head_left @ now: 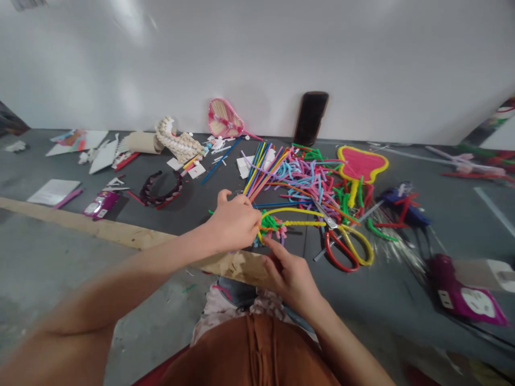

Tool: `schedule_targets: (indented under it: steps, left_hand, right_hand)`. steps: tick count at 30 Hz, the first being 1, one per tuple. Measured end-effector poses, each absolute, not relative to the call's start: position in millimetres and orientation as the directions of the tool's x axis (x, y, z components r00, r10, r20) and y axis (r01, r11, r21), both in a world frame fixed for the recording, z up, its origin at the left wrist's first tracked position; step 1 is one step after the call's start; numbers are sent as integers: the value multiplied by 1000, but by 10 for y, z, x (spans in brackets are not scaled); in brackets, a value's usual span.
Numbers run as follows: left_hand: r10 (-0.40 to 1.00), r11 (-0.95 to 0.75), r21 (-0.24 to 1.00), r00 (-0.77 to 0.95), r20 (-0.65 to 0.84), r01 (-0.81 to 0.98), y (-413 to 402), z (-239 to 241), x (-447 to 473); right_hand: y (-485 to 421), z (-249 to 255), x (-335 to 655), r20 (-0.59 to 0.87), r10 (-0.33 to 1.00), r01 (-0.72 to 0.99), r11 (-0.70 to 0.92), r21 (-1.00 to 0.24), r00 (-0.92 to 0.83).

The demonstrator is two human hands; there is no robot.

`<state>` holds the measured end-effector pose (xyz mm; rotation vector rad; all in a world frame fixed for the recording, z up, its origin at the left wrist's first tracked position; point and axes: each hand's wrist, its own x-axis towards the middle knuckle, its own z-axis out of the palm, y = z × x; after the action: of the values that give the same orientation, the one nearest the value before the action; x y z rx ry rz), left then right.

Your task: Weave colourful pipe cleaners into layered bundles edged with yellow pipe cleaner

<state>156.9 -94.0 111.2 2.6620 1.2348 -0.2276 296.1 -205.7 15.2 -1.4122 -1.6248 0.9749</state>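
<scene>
My left hand (236, 222) is closed at the left end of a pipe-cleaner craft piece (270, 221), its fingertips hidden behind the hand. The piece has green and pink bits inside a yellow outline, with a twisted yellow stem pointing right. My right hand (293, 276) lies just below it, index finger stretched toward its lower edge and thumb apart; whether they touch is unclear. Scissors (336, 230) with one red and one yellow handle loop lie right of the piece. Behind it are a bundle of long colored sticks (263, 169) and a heap of cut pipe cleaners (308, 174).
A dark phone (311, 118) leans on the white wall. A pink-and-yellow pipe-cleaner shape (362, 165) lies right of the heap. Purple glue guns (462, 295) (100, 205) stand at both sides. A dark braided headband (161, 193) and a pink leaf-shaped piece (225, 119) are farther left.
</scene>
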Motion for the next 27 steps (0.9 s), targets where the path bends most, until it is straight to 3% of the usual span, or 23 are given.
schedule_targets:
  steps: [6,9,12,16,20,24,27]
  left_hand:
    - [688,-721,42,722,-75,692,-1125,1040,1542]
    - [671,-741,33,741,-7,671,-1189,972,1515]
    - [681,-731,61,732,16,679,-1203,939,1482]
    - [716,-692,107,698,-23,714,-1196,969,1471]
    - [711,-701,106,703,31,705,-1209,973,1493]
    - [719,-695,79,690,88,714,-1203,910,1480]
    - [728,-682,36,674,129,730,-1188,850,1431]
  right_hand:
    - [-1972,158,2919,-46,990,273,-8,-962,-132]
    - [-1958,144,2958,-24,989,250,14,-968,-149]
    - [-1960,97,2983,-18,998,141,-9,-990,-64]
    - [-1979,52,2948,-131,989,-28,-129,-991,67]
    - [-2011,87,2862,-155,978,-167,-131,-977,140]
    - [-2066,161,2848,-310,941,-357,-338,-871,-134]
    - [-2148,235,2953,-331,879,-224,-419,-880,-344]
